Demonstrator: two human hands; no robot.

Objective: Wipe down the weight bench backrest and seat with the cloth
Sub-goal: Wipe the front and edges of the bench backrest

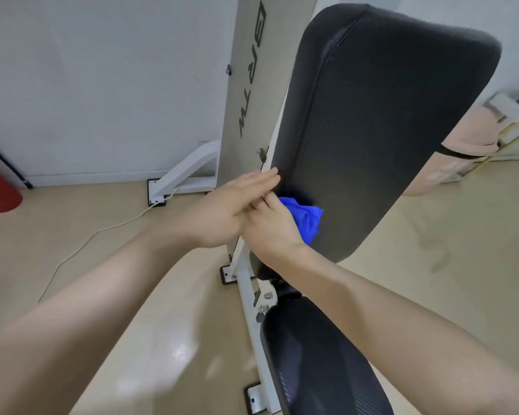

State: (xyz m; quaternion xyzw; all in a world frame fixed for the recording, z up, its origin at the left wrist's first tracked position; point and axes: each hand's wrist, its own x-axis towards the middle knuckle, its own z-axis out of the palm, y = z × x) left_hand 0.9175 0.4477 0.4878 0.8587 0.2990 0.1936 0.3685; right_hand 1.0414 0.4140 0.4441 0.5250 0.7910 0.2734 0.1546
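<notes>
From your head camera, your right hand [270,226] is closed around the blue cloth [304,218] and presses it on the low part of the black backrest [372,121], in the middle of the frame. Your left hand [234,205] is open and flat, lying against the backrest's left edge and touching your right hand, likely to keep things steady. The backrest is long and leans from the middle up to the upper right. The seat [321,363] sits at the bottom.
</notes>
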